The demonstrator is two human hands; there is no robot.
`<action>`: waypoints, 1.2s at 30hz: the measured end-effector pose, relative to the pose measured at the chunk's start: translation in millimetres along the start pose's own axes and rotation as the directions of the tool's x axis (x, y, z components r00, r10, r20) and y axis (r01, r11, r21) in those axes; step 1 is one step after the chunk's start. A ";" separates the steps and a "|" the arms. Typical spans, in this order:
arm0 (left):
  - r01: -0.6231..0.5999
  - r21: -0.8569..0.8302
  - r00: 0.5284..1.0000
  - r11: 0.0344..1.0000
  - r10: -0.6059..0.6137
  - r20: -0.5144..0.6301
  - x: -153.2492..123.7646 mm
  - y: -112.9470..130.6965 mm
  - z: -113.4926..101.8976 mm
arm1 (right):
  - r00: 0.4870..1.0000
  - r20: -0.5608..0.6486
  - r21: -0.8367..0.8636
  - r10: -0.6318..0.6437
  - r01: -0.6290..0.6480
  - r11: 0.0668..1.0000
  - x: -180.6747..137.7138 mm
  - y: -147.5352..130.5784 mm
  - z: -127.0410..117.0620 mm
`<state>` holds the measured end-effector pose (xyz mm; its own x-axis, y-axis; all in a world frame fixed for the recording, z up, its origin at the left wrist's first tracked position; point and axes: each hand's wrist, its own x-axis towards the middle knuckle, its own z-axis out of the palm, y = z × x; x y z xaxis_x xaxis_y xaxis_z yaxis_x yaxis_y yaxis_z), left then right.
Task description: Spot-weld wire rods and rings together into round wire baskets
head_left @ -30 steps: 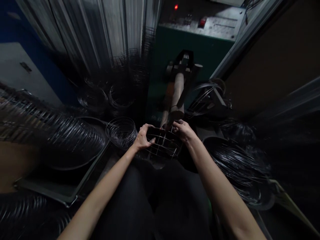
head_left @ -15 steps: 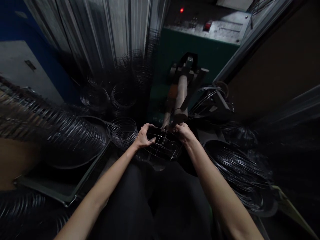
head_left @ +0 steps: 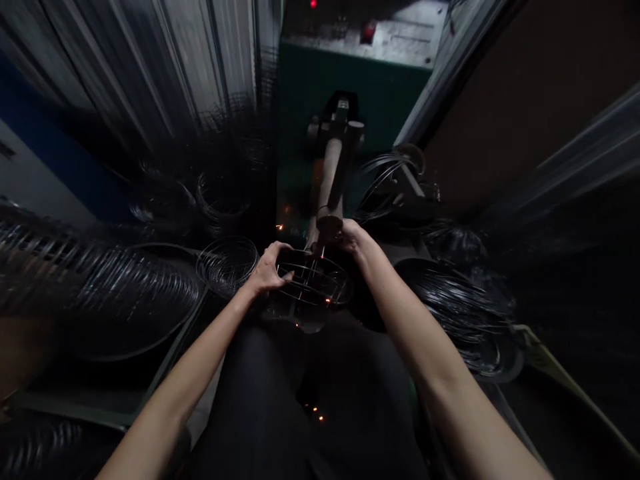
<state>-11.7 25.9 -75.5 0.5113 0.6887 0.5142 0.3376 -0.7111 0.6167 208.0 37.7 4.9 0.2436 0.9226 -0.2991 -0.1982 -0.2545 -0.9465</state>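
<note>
A round wire frame (head_left: 313,299), made of thin metal rings and cross wires, sits low in front of me under the spot welder's arm. My left hand (head_left: 270,270) grips its left rim, thumb inside and fingers over the edge. My right hand (head_left: 351,236) is closed beside the thick upper electrode (head_left: 330,193); its fingertips are hidden behind the electrode, so what they pinch cannot be made out. At the electrode's lower end, a wire meets the tip with a small red glow. Orange sparks (head_left: 315,409) fly below and to the left.
The green welding machine (head_left: 380,87) stands ahead with a red light on its panel. Left of the frame are stacked wire rings (head_left: 227,265) and a long row of wire coils (head_left: 150,283). On the right, a round tray (head_left: 513,363) holds bundles of cut wire (head_left: 455,307).
Sparks and a glow have appeared at the electrode tip. My right hand has gone further behind the electrode. The whole view has shifted, so the machine sits further left.
</note>
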 end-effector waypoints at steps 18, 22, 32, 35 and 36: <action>0.414 -0.329 0.872 0.849 -0.266 0.410 -28.4 104.5 -17.1 | 0.909 0.166 -0.616 -0.382 0.398 0.680 -181.4 120.6 17.4; 0.540 -0.502 0.840 0.676 -0.397 0.369 -35.9 131.6 7.0 | 0.801 0.444 -0.637 -0.402 0.597 0.487 -202.5 100.9 -14.5; 0.542 -0.474 0.827 0.695 -0.337 0.451 -39.1 129.5 -71.3 | 0.800 0.478 -0.733 -0.363 0.591 0.336 -204.9 17.0 -86.2; 0.578 -0.495 0.808 0.648 -0.373 0.456 -38.9 128.2 -75.5 | 0.835 0.493 -0.706 -0.244 0.548 0.448 -231.1 15.4 -78.4; 0.603 -0.494 0.790 0.626 -0.382 0.480 -40.7 127.2 -72.4 | 0.851 0.486 -0.712 -0.199 0.518 0.474 -239.1 18.6 -77.7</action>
<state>-46.8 -82.3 25.2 0.6543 0.7473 -0.1158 0.1289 0.0407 0.9908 219.8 -210.2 49.4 -0.2152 0.9765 -0.0077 0.7087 0.1507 -0.6893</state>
